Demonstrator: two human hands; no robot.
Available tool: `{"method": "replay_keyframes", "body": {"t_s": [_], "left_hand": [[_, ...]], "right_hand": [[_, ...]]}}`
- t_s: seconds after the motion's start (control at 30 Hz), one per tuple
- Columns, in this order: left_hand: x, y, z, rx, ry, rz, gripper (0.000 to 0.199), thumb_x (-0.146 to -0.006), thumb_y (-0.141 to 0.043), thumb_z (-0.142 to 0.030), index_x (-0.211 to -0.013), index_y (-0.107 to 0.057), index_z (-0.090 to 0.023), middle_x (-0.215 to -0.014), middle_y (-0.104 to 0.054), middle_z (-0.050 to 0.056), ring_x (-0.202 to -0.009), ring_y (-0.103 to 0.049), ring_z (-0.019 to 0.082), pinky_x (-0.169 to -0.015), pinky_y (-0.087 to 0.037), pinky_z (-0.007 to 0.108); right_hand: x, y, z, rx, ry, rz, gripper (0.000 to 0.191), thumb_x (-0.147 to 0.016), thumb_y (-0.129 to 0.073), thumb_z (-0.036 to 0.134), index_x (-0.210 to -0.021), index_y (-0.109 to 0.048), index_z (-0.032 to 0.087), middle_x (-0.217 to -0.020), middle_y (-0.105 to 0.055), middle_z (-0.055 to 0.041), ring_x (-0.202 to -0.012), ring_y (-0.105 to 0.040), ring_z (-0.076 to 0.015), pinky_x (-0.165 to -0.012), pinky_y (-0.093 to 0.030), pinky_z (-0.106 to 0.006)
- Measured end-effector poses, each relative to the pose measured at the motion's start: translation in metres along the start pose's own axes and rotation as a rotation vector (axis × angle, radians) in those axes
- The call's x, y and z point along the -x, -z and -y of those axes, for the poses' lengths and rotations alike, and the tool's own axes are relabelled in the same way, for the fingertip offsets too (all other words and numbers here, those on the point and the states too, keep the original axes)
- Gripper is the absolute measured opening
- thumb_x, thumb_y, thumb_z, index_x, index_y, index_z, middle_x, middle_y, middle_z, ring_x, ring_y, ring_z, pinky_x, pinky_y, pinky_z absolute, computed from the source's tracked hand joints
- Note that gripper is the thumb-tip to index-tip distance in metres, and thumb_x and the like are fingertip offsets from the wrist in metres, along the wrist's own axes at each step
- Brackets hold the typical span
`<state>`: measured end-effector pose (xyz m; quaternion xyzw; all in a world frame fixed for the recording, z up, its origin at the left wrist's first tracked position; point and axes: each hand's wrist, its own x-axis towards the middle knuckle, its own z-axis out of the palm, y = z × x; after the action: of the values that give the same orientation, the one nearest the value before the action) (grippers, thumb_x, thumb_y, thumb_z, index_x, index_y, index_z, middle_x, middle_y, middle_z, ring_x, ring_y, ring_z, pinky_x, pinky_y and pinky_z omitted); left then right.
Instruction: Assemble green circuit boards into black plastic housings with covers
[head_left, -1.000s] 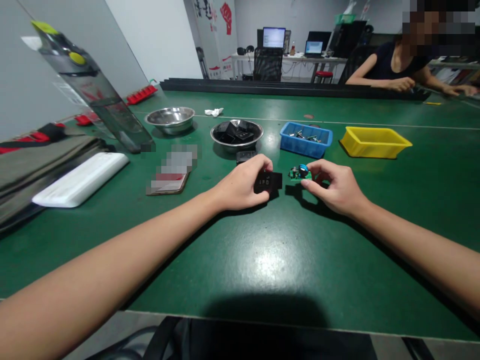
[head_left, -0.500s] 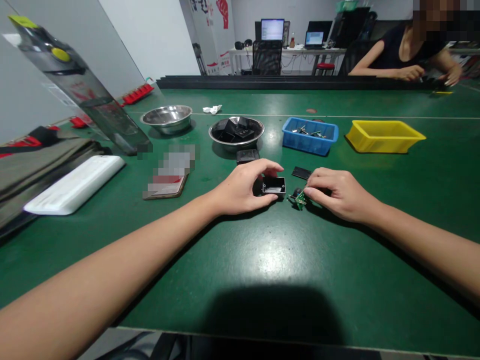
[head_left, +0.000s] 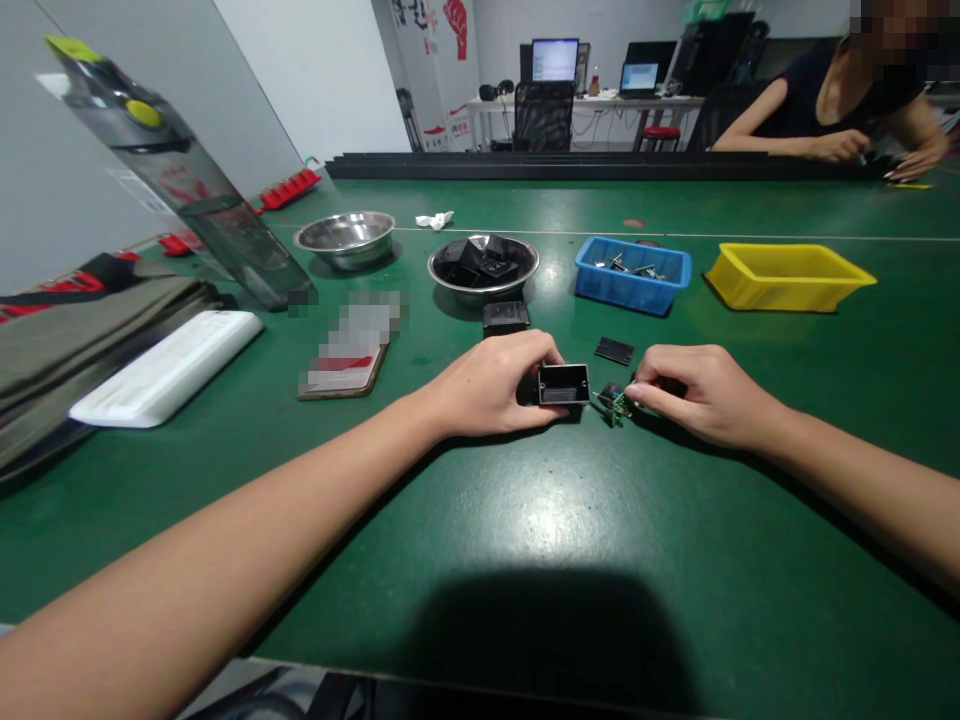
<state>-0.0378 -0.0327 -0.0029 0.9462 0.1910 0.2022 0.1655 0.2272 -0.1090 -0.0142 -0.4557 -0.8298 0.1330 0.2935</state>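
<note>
My left hand [head_left: 502, 385] grips a small black plastic case [head_left: 564, 385] between thumb and fingers, its open side turned toward me. Just right of it, my right hand [head_left: 705, 395] pinches a green circuit board [head_left: 616, 406] by its edge; a dark round part sits on the board. The board and the case are close together but apart. A flat black cover [head_left: 614, 350] lies on the table behind the board. Behind my left hand rests another black case [head_left: 505, 317]. My fingertips partly hide the board's right edge.
Farther back stand a steel bowl [head_left: 484, 290] of black cases, another steel bowl [head_left: 345, 240], a blue bin [head_left: 632, 285] with small parts and a yellow bin [head_left: 791, 280]. To the left are a phone [head_left: 349, 350], a white slab [head_left: 169, 370] and a bottle [head_left: 187, 180]. A person [head_left: 825, 110] works across the table.
The black case in my left hand now shows more of its opening. My right hand has drawn slightly away from the flat cover, still pinching the board. The whole view has shifted a little.
</note>
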Motion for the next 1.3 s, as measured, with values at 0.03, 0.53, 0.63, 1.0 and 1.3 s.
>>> {"method": "replay_keyframes", "body": {"t_s": [0.03, 0.53, 0.63, 1.0, 1.3], "left_hand": [[-0.0001, -0.0001, -0.0003, 0.005, -0.002, -0.001, 0.028, -0.08, -0.071, -0.034, -0.098, -0.06, -0.016, -0.093, -0.069, 0.006, -0.08, -0.064, 0.016, -0.071, -0.046, 0.026], [-0.0003, -0.0009, 0.0032, 0.003, 0.004, 0.014, 0.027, -0.079, -0.072, -0.03, -0.098, -0.06, -0.016, -0.091, -0.068, 0.003, -0.079, -0.064, 0.016, -0.07, -0.046, 0.025], [-0.0006, -0.0008, 0.0031, 0.003, 0.01, 0.023, 0.026, -0.079, -0.072, -0.029, -0.098, -0.06, -0.016, -0.09, -0.068, 0.003, -0.078, -0.063, 0.015, -0.069, -0.045, 0.025], [-0.0002, -0.0008, 0.0041, 0.018, 0.011, 0.026, 0.027, -0.079, -0.072, -0.03, -0.099, -0.06, -0.015, -0.091, -0.068, 0.003, -0.078, -0.063, 0.015, -0.07, -0.046, 0.025], [-0.0003, -0.0008, 0.0039, 0.007, 0.016, 0.027, 0.027, -0.08, -0.072, -0.03, -0.098, -0.06, -0.016, -0.09, -0.068, 0.003, -0.078, -0.063, 0.015, -0.069, -0.046, 0.025]], "right_hand": [[0.0003, 0.0002, -0.0006, 0.0, 0.007, 0.007, 0.029, -0.093, -0.06, 0.036, -0.069, -0.06, 0.019, -0.064, -0.06, -0.0013, -0.058, -0.053, -0.0136, -0.058, -0.038, -0.027], [0.0015, 0.0006, -0.0057, 0.05, 0.076, 0.043, 0.035, -0.098, -0.052, 0.032, -0.065, -0.053, 0.019, -0.062, -0.057, -0.0009, -0.056, -0.05, -0.0121, -0.057, -0.038, -0.025], [0.002, 0.0009, -0.0064, 0.035, 0.076, 0.039, 0.034, -0.097, -0.053, 0.032, -0.065, -0.05, 0.019, -0.061, -0.055, 0.0001, -0.054, -0.049, -0.0113, -0.056, -0.037, -0.025], [0.0028, 0.0014, -0.0051, 0.014, 0.085, 0.034, 0.021, -0.089, -0.059, 0.024, -0.069, -0.053, 0.019, -0.062, -0.056, 0.0015, -0.054, -0.05, -0.0105, -0.055, -0.038, -0.023], [0.0017, 0.0026, -0.004, 0.035, 0.09, 0.04, 0.021, -0.091, -0.058, 0.023, -0.071, -0.058, 0.018, -0.061, -0.056, 0.0014, -0.053, -0.05, -0.01, -0.054, -0.037, -0.022]]}}
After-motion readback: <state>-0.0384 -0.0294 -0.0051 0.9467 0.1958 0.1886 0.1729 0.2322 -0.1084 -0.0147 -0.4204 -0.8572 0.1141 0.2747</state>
